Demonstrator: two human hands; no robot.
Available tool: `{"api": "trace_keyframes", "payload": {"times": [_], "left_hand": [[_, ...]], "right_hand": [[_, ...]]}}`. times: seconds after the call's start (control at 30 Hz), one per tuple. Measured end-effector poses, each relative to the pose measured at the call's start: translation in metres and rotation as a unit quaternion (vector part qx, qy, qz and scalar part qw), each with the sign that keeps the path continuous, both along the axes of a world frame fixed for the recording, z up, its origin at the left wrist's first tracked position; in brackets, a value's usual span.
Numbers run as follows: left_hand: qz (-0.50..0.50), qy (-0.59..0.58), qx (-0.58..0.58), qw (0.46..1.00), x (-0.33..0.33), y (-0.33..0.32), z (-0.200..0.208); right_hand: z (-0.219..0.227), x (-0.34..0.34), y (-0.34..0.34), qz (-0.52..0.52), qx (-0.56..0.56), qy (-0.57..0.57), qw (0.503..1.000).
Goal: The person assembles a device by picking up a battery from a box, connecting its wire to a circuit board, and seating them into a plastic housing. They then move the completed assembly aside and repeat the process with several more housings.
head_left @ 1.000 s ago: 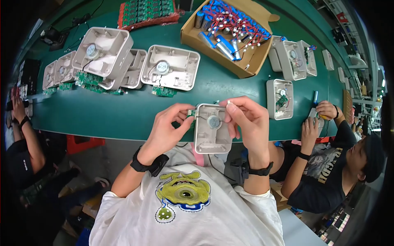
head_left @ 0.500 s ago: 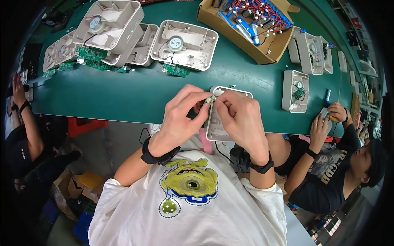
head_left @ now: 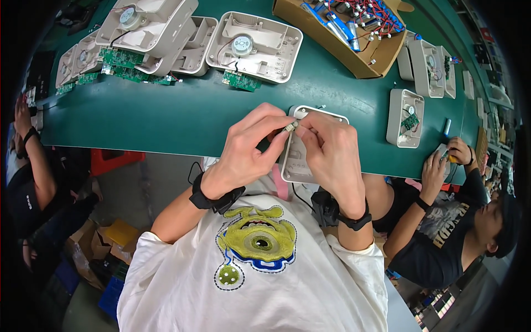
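My left hand (head_left: 249,148) pinches a small part with cream-white connector blocks (head_left: 291,127) between thumb and fingertips. Most of that part is hidden behind the fingers. Pressed close against its right side are the closed fingertips of my right hand (head_left: 333,145); whatever they grip is too small to make out. Beneath both hands a pale plastic housing (head_left: 298,164) overhangs the table's near edge, partly covered by my right hand.
Open housings (head_left: 279,61) with round speakers and green circuit boards (head_left: 241,81) stand at the far left. A cardboard box (head_left: 354,65) of blue batteries (head_left: 338,32) lies behind. On the right, a co-worker's hands (head_left: 442,160) work beside another housing (head_left: 405,135). A red stool (head_left: 116,159) stands left.
The table and its contents sit slightly higher in the picture. My hands keep the same pinch, with the right fingertips still against the small part.
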State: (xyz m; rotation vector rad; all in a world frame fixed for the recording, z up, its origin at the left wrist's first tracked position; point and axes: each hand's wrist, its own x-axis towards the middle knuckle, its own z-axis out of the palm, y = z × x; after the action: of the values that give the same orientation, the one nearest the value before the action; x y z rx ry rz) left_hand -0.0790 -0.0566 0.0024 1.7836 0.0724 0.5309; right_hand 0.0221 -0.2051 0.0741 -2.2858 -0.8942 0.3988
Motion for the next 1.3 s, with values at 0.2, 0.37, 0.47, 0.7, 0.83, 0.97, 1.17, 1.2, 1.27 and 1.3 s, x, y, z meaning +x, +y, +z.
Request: {"api": "trace_keyframes", "payload": {"times": [0.2, 0.37, 0.47, 0.7, 0.83, 0.97, 1.17, 1.2, 1.27, 1.3], "left_hand": [[-0.003, -0.014, -0.01, 1.0, 0.005, 0.002, -0.005], [0.025, 0.015, -0.064, 0.998, -0.003, -0.002, -0.012], [0.026, 0.005, -0.057, 0.998, -0.006, -0.004, -0.014], [0.037, -0.003, -0.052, 0.998, -0.001, -0.004, -0.015], [0.032, -0.008, -0.051, 0.998, 0.001, -0.003, -0.015], [0.03, 0.0, -0.06, 0.998, 0.004, -0.003, -0.015], [0.032, 0.002, -0.037, 0.999, 0.004, -0.005, -0.006], [0.033, 0.007, -0.039, 0.999, 0.004, -0.005, -0.003], [0.031, 0.018, -0.035, 0.999, 0.004, -0.005, 0.002], [0.028, 0.027, -0.031, 0.999, 0.004, -0.005, 0.004]], "right_hand": [[0.004, 0.002, 0.001, 0.005, -0.023, -0.04, 0.999], [0.047, 0.05, -0.009, -0.053, 0.068, -0.169, 0.982], [0.068, 0.1, -0.021, -0.126, -0.039, -0.191, 0.973], [0.034, 0.138, -0.027, -0.043, -0.036, -0.12, 0.991], [0.029, 0.136, -0.031, -0.02, 0.299, -0.063, 0.952], [0.05, 0.114, -0.035, -0.01, 0.426, 0.018, 0.904], [0.058, 0.07, -0.059, -0.001, 0.46, 0.156, 0.874], [0.054, 0.063, -0.064, 0.0, 0.467, 0.179, 0.866], [0.046, 0.053, -0.069, 0.0, 0.475, 0.204, 0.856], [0.04, 0.048, -0.067, -0.005, 0.454, 0.209, 0.866]]}}
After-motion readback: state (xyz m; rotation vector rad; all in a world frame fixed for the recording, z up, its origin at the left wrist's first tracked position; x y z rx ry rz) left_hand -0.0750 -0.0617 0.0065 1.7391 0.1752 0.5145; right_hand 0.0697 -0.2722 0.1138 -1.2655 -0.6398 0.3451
